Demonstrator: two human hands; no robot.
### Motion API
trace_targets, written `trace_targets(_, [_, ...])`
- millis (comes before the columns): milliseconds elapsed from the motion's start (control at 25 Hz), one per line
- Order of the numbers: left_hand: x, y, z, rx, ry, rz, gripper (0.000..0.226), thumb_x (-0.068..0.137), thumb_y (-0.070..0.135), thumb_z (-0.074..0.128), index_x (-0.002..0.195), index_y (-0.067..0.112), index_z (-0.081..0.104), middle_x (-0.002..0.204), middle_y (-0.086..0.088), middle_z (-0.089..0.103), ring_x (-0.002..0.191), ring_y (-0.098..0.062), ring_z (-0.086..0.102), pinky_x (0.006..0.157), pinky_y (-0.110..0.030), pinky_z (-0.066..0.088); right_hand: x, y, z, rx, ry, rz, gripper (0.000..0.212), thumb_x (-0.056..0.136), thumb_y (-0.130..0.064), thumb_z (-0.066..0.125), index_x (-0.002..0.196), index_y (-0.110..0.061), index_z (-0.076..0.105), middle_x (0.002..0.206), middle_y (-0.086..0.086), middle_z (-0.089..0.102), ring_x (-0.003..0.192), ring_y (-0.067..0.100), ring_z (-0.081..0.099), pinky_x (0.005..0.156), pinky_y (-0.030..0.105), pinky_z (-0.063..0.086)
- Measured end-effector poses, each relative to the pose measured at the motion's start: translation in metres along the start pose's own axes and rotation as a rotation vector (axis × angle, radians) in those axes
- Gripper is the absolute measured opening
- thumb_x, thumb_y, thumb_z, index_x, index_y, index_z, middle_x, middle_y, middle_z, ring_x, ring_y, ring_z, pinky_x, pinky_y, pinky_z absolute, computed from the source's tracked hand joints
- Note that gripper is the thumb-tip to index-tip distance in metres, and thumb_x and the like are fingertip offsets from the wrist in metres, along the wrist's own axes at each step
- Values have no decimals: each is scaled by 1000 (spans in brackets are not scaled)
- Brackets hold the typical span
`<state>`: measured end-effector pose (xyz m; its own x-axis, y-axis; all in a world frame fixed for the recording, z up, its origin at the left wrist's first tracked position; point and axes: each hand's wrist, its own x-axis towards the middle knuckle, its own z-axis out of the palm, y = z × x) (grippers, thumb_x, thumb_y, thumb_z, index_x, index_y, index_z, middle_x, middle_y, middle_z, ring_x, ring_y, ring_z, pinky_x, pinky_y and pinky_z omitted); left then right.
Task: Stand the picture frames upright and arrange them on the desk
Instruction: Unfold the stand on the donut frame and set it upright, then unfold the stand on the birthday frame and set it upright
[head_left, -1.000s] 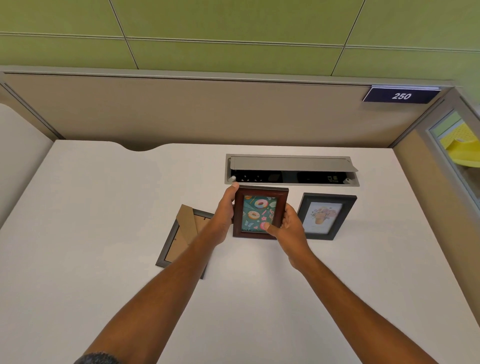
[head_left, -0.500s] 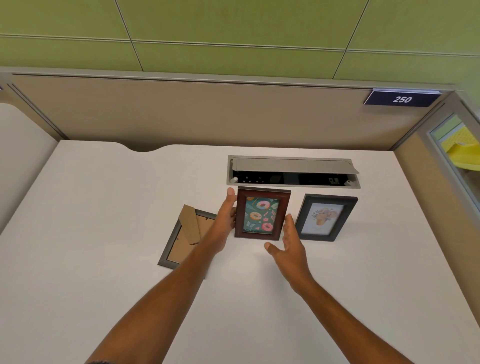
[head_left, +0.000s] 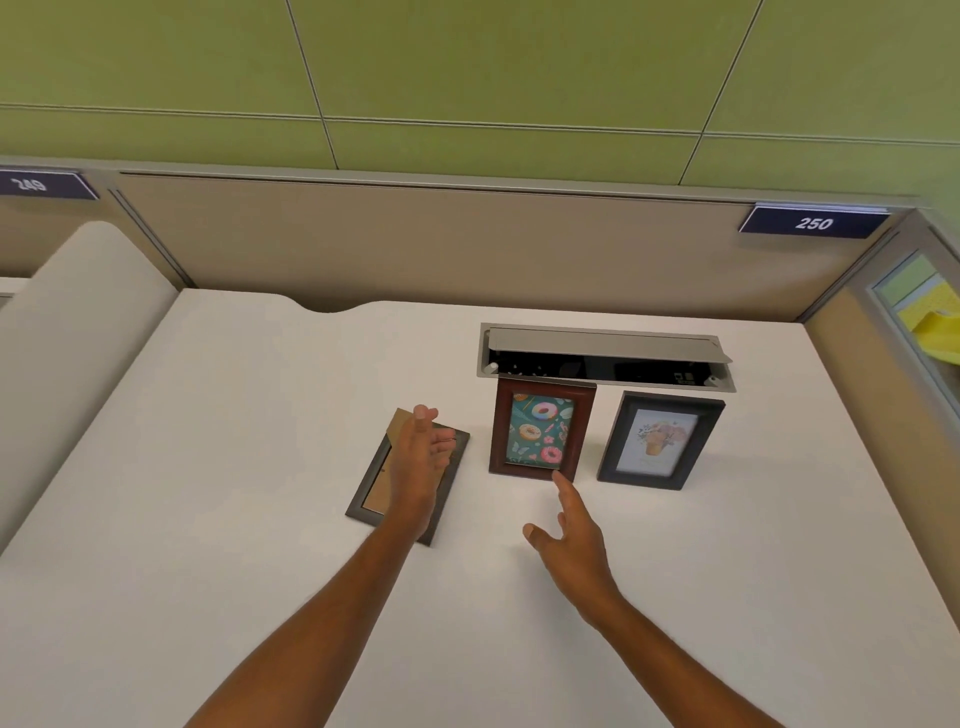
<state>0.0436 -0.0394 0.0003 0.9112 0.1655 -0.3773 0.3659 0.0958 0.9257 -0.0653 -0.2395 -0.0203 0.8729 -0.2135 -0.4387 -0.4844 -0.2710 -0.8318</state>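
Note:
A brown frame with a doughnut picture (head_left: 540, 429) stands upright on the white desk (head_left: 208, 467). Right of it stands a black frame with a flower picture (head_left: 660, 440), also upright. A grey frame (head_left: 374, 499) lies face down to the left, its cardboard back and stand showing. My left hand (head_left: 421, 457) hovers open over the grey frame, hiding its middle. My right hand (head_left: 571, 535) is open just in front of the brown frame, fingertips near its lower edge, holding nothing.
An open cable tray (head_left: 602, 358) with sockets is set into the desk right behind the two standing frames. Beige partition walls (head_left: 467, 249) close the desk at the back and right. A curved divider (head_left: 62, 332) rises at the left.
Both hands have let go of the brown frame, which now stands on its own. My left hand moved left over the grey frame. My right hand drew back toward me.

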Motion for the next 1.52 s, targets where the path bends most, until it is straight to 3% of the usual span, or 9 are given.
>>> trace_targets(240, [-17,-6,-56,169,219,33,45,103,63,52,96,27,77,94,4,79,93,-19,75,82,-33,59,-11,-17,40,-80,-161,-15,79,96,-20,79,163,-30,38,170,-4,40,154,26,43,122,47,45])
trace_targets(360, [-24,-11,-83,272,280,36,42,105,59,51,93,23,69,90,3,71,89,-20,66,73,-32,49,-14,-21,63,-89,-282,41,69,96,-19,78,157,-24,47,161,0,54,141,21,56,110,36,52])
trace_targets(480, [-26,-18,-105,356,278,-28,42,109,55,45,106,19,66,102,-1,69,98,-23,63,84,-37,46,-16,-23,83,-81,-336,112,66,96,-20,78,156,-19,49,156,3,58,137,22,59,109,37,53])
trace_targets(680, [-32,-29,-124,400,148,-134,37,112,54,41,121,23,60,117,0,64,114,-25,59,94,-38,42,-15,-30,109,-41,-288,146,71,96,-21,78,159,-12,48,159,6,56,143,26,56,117,44,50])
trace_targets(960, [-29,-27,-130,411,79,-149,39,111,52,43,127,21,60,122,-1,64,114,-24,58,95,-39,42,-16,-38,125,127,-232,240,71,95,-18,80,158,-9,49,158,9,57,137,29,58,116,42,52])
trace_targets(1120, [-24,-27,-136,365,80,-167,35,111,43,45,131,19,62,124,-4,65,112,-23,59,94,-37,44,-17,-43,128,211,-160,296,62,95,-16,80,152,-8,56,150,10,60,130,29,61,106,38,58])
trace_targets(1280, [-22,-27,-139,364,116,-147,21,110,36,49,120,25,63,117,1,67,101,-17,60,83,-33,45,-15,-44,130,275,-82,352,45,94,-9,78,138,-8,68,133,13,69,115,27,68,98,35,62])
trace_targets(1400, [-22,-28,-142,342,137,-107,19,110,35,52,117,24,66,111,6,69,107,-20,64,82,-31,48,-14,-43,130,358,-33,372,35,93,-3,75,128,-5,72,119,21,76,98,25,72,98,38,62])
trace_targets(1520, [-19,-28,-145,297,149,-36,19,108,22,57,119,20,72,117,0,74,113,-24,68,97,-41,60,-13,-46,128,429,-9,357,31,95,-1,75,126,-4,73,117,18,76,105,27,75,101,41,63])
